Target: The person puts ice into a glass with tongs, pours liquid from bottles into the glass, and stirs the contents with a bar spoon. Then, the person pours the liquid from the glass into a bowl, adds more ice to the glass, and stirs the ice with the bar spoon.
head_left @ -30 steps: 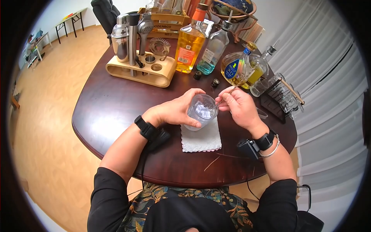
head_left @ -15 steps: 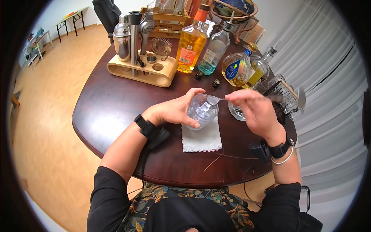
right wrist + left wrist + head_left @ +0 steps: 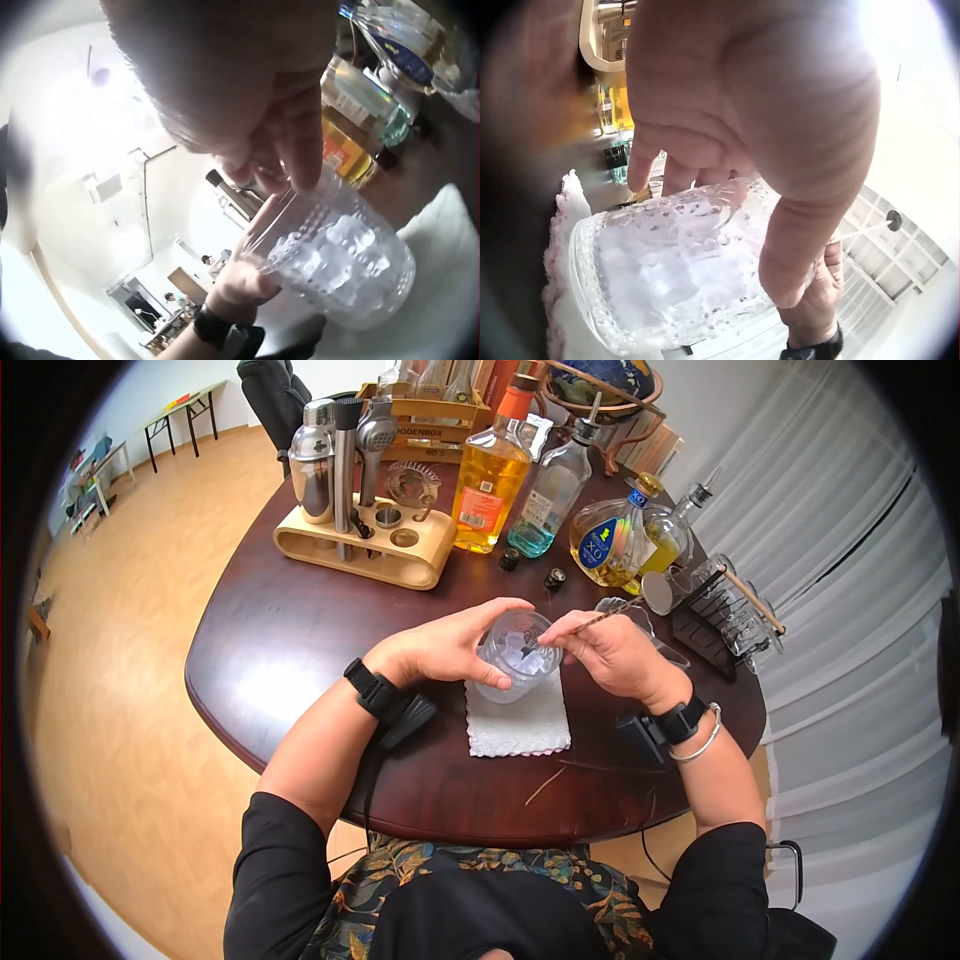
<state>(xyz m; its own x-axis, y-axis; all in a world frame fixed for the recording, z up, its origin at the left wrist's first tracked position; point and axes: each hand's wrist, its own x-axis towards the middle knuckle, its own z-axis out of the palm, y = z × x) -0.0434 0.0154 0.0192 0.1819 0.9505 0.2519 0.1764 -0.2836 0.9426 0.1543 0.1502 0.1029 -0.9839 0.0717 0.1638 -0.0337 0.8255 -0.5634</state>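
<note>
My left hand (image 3: pixel 450 645) grips a clear, textured glass (image 3: pixel 675 277) around its side, thumb toward me. The glass leans over a white cloth (image 3: pixel 520 725), and ice cubes (image 3: pixel 341 259) lie inside it. At the rim, my right hand (image 3: pixel 625 655) pinches the thin twisted stem of a bar spoon (image 3: pixel 612 612). A round disc (image 3: pixel 657 592) tops the spoon's upper end, pointing up and right. Its lower end goes down into the glass, mostly hidden by fingers and the patterned wall.
Beyond the glass stand an amber bottle (image 3: pixel 490 480), a bluish bottle (image 3: pixel 550 495) and an XO bottle (image 3: pixel 605 545). Two dark caps (image 3: pixel 554 579) lie before them. A wooden bar-tool stand (image 3: pixel 365 545) is at left. At right, a glass rack (image 3: pixel 715 625) stands beside another clear glass (image 3: pixel 640 615).
Half a second ago my right hand was farther right, with the spoon's bowl at the rim. Now it is back over the glass, the spoon's lower end inside. My left hand stays around the glass.
</note>
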